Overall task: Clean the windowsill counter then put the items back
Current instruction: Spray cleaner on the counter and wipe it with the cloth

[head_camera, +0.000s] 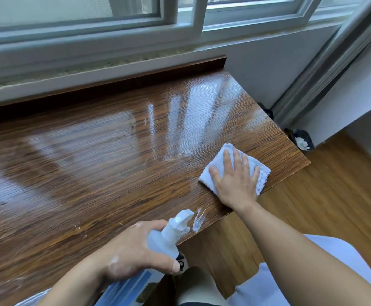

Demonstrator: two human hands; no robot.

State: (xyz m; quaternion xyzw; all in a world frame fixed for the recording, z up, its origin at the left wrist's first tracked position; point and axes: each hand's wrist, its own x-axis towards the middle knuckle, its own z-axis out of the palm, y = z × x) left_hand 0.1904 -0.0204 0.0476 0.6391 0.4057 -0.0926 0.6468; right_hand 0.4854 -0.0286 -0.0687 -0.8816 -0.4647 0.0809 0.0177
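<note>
The dark wooden windowsill counter (pixel 91 155) fills the view, glossy and streaked with wet patches. My right hand (pixel 235 180) lies flat, fingers spread, on a folded pale blue cloth (pixel 260 173) near the counter's right front corner. My left hand (pixel 136 250) grips a clear spray bottle (pixel 164 239) with a white nozzle, held over the front edge and pointing up and to the right. A white smear (pixel 197 221) sits on the wood just beside the nozzle.
A window frame (pixel 180 21) and a stone ledge (pixel 114 60) run along the back. To the right the counter ends, with wooden floor (pixel 312 206) below. A small black bin (pixel 301 140) with white paper stands by the wall.
</note>
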